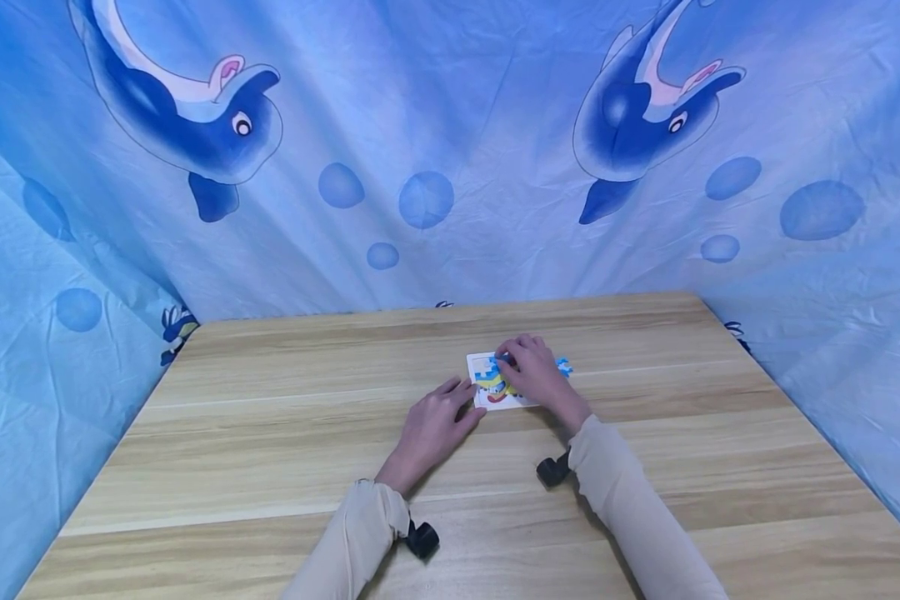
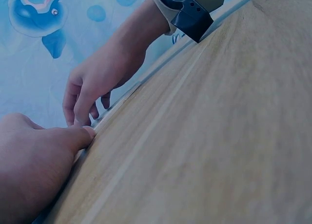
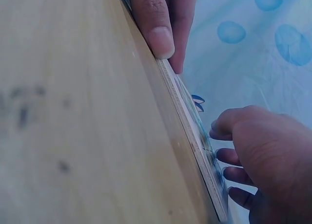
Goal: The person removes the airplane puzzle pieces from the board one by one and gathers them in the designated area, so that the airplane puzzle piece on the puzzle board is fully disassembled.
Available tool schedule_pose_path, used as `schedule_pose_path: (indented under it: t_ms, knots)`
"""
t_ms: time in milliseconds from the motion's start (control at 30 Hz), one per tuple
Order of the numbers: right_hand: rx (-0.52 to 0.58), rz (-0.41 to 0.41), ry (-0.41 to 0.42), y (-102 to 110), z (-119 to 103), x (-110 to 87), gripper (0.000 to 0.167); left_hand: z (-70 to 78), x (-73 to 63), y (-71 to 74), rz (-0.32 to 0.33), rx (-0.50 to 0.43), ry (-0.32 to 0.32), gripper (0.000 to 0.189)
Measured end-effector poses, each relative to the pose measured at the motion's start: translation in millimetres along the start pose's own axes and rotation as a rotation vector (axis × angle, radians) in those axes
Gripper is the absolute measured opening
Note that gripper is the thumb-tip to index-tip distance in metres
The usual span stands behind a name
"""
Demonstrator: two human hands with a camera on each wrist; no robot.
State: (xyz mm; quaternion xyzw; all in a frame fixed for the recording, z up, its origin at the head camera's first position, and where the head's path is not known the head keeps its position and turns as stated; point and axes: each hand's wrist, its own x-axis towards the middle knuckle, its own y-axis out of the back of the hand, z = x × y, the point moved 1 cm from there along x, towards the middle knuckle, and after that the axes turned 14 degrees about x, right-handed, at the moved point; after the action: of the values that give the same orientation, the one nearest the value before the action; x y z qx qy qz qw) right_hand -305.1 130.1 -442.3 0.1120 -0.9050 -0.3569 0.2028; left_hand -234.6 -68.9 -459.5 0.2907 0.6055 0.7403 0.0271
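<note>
A small white-framed jigsaw puzzle board (image 1: 499, 405) with a blue, yellow and red picture lies flat on the table. My left hand (image 1: 435, 425) holds its near left corner, thumb at the near edge and fingers along the left side. In the right wrist view the left thumb (image 3: 161, 41) presses at the board's edge. My right hand (image 1: 534, 372) arches over the board, its fingertips down at the picture, and covers much of the right half. I cannot tell whether a piece is between its thumb and forefinger. A pale recess (image 1: 483, 367) shows at the board's upper left.
Blue puzzle pieces (image 1: 564, 367) show just right of the right hand. The wooden table (image 1: 307, 392) ends at a blue cloth backdrop (image 1: 465, 242) printed with dolphins and bubbles. A black wrist camera (image 1: 423, 540) sits under the left sleeve, another (image 1: 552, 472) under the right.
</note>
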Motion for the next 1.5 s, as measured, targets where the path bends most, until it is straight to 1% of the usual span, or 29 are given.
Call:
schedule_pose_path:
  t_ms: [233,400,567,767,1100,1233,1500]
  knots:
    - [-0.066,-0.024,-0.001,-1.6,-1.4,0.3,0.022,0.1,-0.9,-0.2,-0.012,0.009,0.005,0.046]
    - [-0.122,-0.04,-0.007,-1.9,-2.0,0.8,0.023,0.5,-0.6,0.1,-0.006,0.006,0.002,0.045]
    - [-0.138,-0.043,0.008,-1.9,-3.0,0.4,0.022,0.7,-0.3,0.0,-0.006,0.003,0.004,0.045]
    - [-0.143,-0.044,0.006,-1.8,-3.9,0.1,0.019,0.4,-0.2,-1.2,-0.009,0.015,0.011,0.046]
    - [-0.142,-0.044,-0.023,-0.8,-4.7,1.7,0.019,0.2,0.3,-1.9,-0.001,0.013,0.005,0.045]
    - [-0.122,-0.042,-0.033,-0.9,-4.9,1.9,0.02,0.2,0.1,-1.5,-0.002,0.015,0.009,0.045]
    - [-0.088,-0.03,-0.024,-0.4,-2.8,2.0,0.02,0.8,0.3,-1.5,-0.008,0.015,0.011,0.045]
